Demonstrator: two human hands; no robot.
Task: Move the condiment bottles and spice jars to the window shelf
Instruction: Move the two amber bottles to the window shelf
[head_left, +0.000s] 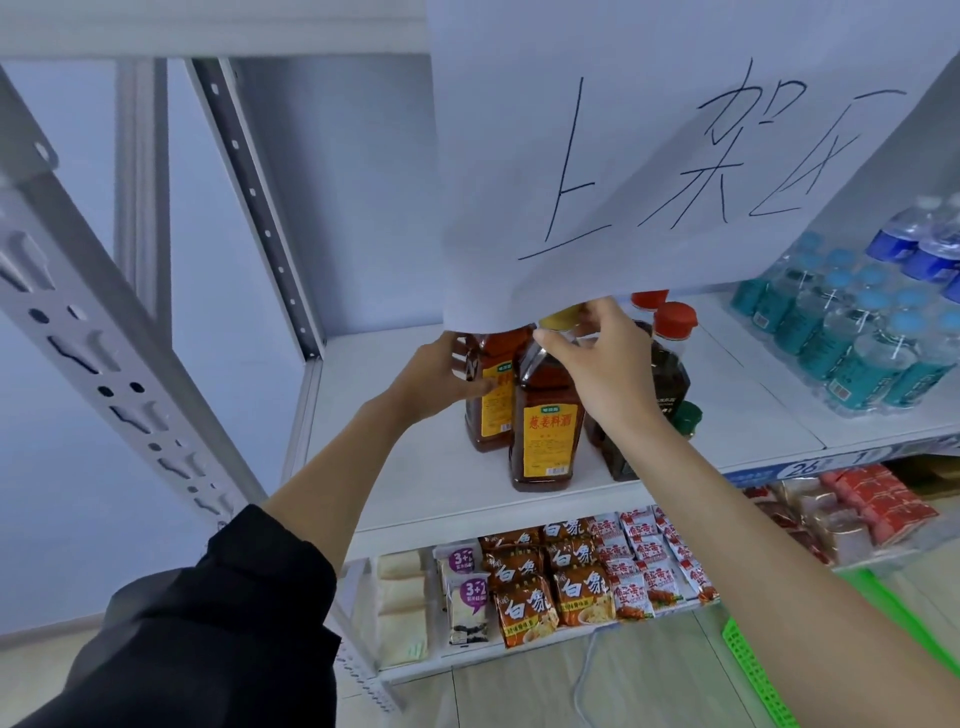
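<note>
Two amber cooking-wine bottles with yellow labels stand on the white shelf board (395, 467). My left hand (441, 379) grips the rear amber bottle (493, 400) from its left side. My right hand (597, 364) holds the neck of the front amber bottle (545, 431), just below its yellow cap. Behind my right wrist stands a dark bottle (670, 374), and a small green-capped jar (688, 415) sits at its right. Two red-capped jars (672, 319) stand further back, partly hidden by a hanging paper sign.
A white paper sign (649, 156) with handwritten characters hangs over the shelf's top. Packs of water bottles (857, 332) fill the shelf's right part. Snack and noodle packets (566, 577) lie on the lower shelf. A grey perforated upright (104, 374) stands at left, a green basket (753, 670) at lower right.
</note>
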